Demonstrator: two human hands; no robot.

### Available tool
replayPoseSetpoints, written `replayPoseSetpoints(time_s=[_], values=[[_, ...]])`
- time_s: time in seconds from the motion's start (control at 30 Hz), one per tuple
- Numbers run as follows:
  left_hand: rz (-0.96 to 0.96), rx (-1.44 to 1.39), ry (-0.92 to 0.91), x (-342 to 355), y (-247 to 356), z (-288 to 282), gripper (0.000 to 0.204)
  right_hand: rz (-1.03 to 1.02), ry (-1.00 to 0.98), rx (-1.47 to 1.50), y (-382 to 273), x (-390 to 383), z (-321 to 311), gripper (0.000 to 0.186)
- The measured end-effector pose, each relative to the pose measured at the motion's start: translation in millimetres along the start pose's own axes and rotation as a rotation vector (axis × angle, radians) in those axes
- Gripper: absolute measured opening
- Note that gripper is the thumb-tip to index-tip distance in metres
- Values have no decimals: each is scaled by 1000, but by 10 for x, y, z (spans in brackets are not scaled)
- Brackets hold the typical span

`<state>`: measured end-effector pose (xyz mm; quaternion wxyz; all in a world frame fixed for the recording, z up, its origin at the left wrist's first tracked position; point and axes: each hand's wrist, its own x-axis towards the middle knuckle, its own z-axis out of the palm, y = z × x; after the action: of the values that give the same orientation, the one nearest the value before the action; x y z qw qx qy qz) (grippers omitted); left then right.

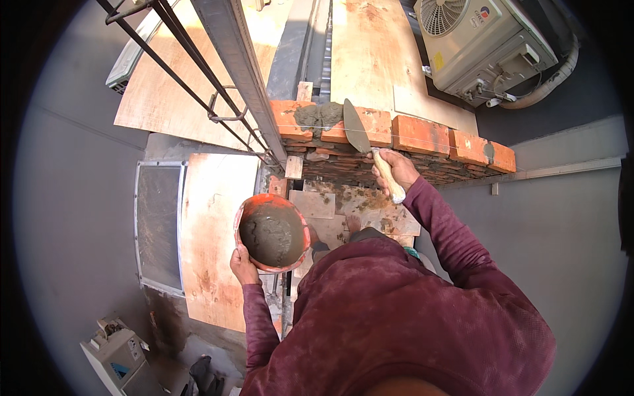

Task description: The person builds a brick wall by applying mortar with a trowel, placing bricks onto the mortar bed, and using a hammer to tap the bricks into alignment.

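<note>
My left hand (243, 267) grips the rim of an orange bucket (271, 237) holding wet grey mortar, at the lower middle left. My right hand (396, 168) is wrapped round the pale handle of a trowel (356, 125), whose pointed blade lies over the brick wall just right of a lump of mortar (320, 115). The top course of orange bricks (422, 135) runs across the upper middle, with a thin string stretched along it. Rougher courses with mortar show beneath.
A steel column (247, 86) and rebar (198, 79) rise at upper left. Plywood boards (370, 46) lie behind the wall and at left (208, 198), beside a framed panel (158, 224). An outdoor air-conditioning unit (475, 46) sits upper right, another appliance (115, 356) lower left. My feet stand on stained slabs (314, 203).
</note>
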<state>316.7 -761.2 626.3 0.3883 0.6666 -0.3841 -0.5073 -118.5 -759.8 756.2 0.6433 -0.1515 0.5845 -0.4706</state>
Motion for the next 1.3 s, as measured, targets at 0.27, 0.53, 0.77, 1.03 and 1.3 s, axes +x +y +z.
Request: replayPoseSetpoints(time_s=[0.27, 0.53, 0.77, 1.03, 1.3], values=[[17, -102, 22, 133, -59, -165, 40, -71, 13, -513, 137, 306, 796, 31], [8, -99, -27, 215, -104, -137, 40, -323, 312, -1149, 257, -240, 536, 33], [-23, -76, -112, 298, -118, -47, 39, -372, 302, -1440, 198, 308, 1373, 25], [17, -97, -136, 281, -112, -10, 39, -244, 245, -935, 313, -19, 691, 39], [35, -67, -141, 245, -32, 26, 39, -464, 357, -1008, 456, 176, 889, 41]])
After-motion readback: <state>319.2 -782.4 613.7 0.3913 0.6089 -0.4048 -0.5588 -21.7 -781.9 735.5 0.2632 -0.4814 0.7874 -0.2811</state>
